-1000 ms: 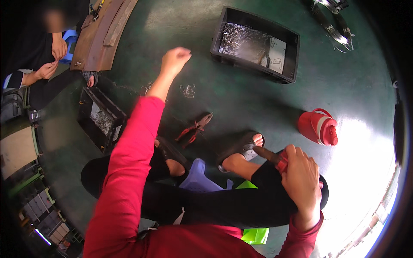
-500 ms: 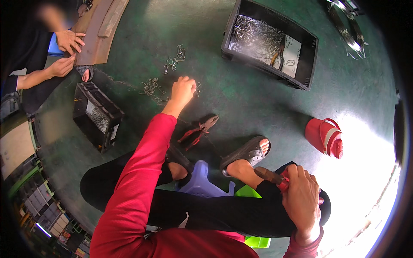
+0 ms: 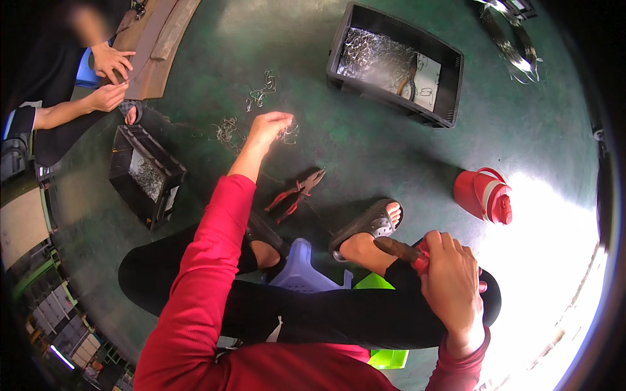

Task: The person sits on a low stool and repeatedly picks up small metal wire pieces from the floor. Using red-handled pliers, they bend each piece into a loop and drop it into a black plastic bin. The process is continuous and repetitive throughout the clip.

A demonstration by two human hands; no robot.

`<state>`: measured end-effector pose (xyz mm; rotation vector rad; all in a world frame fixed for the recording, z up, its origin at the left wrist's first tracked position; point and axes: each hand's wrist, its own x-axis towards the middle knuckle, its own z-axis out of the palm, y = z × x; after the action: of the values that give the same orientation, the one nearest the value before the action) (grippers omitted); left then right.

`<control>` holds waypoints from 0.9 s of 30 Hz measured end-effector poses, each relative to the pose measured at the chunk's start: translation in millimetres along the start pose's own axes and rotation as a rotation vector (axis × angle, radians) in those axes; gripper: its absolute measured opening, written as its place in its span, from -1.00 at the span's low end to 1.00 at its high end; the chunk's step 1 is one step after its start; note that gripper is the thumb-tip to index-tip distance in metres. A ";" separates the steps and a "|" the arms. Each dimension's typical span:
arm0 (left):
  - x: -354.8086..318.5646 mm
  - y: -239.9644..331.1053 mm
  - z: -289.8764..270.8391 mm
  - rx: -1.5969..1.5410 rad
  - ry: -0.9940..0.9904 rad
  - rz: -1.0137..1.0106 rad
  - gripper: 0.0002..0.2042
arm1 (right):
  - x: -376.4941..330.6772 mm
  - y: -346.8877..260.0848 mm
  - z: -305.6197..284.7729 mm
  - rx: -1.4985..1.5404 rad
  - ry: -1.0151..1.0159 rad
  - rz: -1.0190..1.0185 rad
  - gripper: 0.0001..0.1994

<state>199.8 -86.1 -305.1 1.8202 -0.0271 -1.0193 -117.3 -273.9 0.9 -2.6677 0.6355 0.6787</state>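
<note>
My left hand (image 3: 268, 125), on an outstretched red-sleeved arm, reaches down to the green floor and pinches a small tangle of metal wire pieces (image 3: 287, 133). More loose wire pieces (image 3: 261, 90) lie scattered just beyond it. My right hand (image 3: 451, 283) rests on my knee, closed around the red handles of a pair of pliers (image 3: 407, 250) whose dark jaws point left. A second pair of red-handled pliers (image 3: 295, 192) lies on the floor in front of my sandalled foot (image 3: 369, 224).
A black crate (image 3: 396, 60) holding wire pieces stands far ahead, a smaller black crate (image 3: 145, 173) at my left. A red jug (image 3: 483, 195) sits to the right. Another person's hands (image 3: 109, 78) work on a brown board at the upper left. I sit on a lilac stool (image 3: 301, 274).
My left hand has drawn back from its farthest reach and dropped onto the wire pieces on the floor. My right hand stays on my knee with the pliers.
</note>
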 end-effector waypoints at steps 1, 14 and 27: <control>-6.1 6.9 0.8 0.038 0.005 -0.021 -0.85 | -1.7 -0.2 1.4 -0.018 0.008 -0.001 -0.71; -206.8 128.6 45.7 -0.450 0.014 0.586 -0.89 | -3.5 -25.8 5.0 0.986 -0.329 -0.063 -0.68; -322.5 123.4 49.9 -0.542 0.059 1.009 -0.91 | -26.5 -79.2 22.8 1.476 -0.716 -0.330 -0.67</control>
<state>10.3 -41.7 -15.4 1.0879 -0.5259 -0.2052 -108.0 -188.3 10.3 -1.0190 0.2506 0.6101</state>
